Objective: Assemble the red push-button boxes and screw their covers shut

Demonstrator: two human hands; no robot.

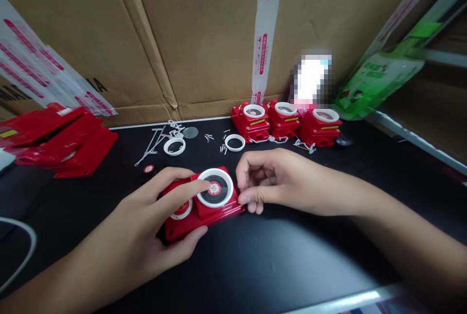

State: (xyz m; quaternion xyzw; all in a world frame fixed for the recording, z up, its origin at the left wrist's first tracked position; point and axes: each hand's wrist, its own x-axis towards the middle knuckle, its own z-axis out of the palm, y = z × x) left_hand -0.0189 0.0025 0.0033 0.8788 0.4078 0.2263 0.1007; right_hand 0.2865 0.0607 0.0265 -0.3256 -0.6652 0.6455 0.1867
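The left hand (146, 236) is clamped around the near-left end of a red plastic box with a white toothed ring (204, 202), which lies on the black desk (255, 265) in the near middle, its forefinger pressing the ring's red centre. The right hand (270, 183), fingers pinched together, touches the box's right edge. Seating the ring well probably calls for a firm left-hand hold and even pressure.

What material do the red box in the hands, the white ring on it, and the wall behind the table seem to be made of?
Red box: probably moulded plastic, smooth with a slight gloss on its edges.
White ring: likely plastic too, matte, with fine ridges around its rim.
Wall: brown corrugated cardboard, dull, showing creases and printed tape.
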